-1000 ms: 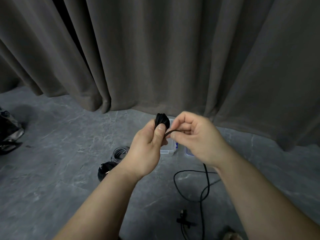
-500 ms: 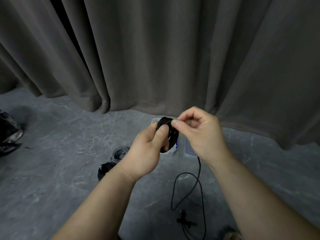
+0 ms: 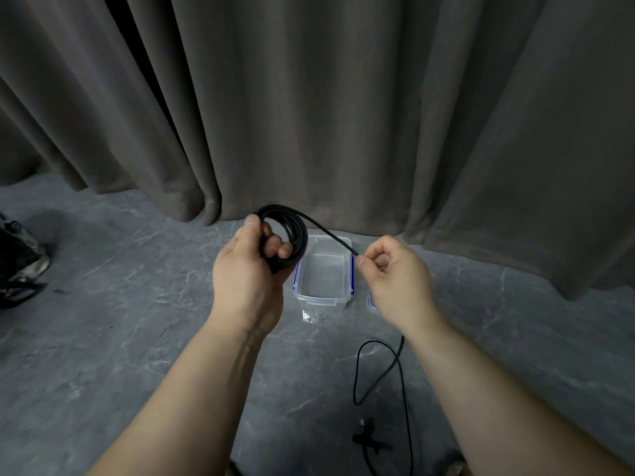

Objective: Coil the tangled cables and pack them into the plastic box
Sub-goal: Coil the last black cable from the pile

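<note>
My left hand [image 3: 245, 269] grips a coil of black cable [image 3: 292, 231], several loops held up above the floor. A straight run of the same cable stretches from the coil down to my right hand [image 3: 395, 276], which pinches it between thumb and fingers. The loose tail [image 3: 378, 369] hangs below the right hand and loops over the floor to a small black plug end [image 3: 369, 441]. The clear plastic box [image 3: 321, 295] with blue clips stands open on the floor, behind and between my hands.
The box's lid [image 3: 370, 298] lies just right of the box, mostly hidden by my right hand. A dark curtain [image 3: 343, 115] hangs close behind. A black bag [image 3: 19, 266] sits at the left edge on the grey floor.
My hands have drawn apart: the right hand moved right and down, pulling a length of cable straight out of the coil. The coil has opened wider in the left hand, and the box now shows.
</note>
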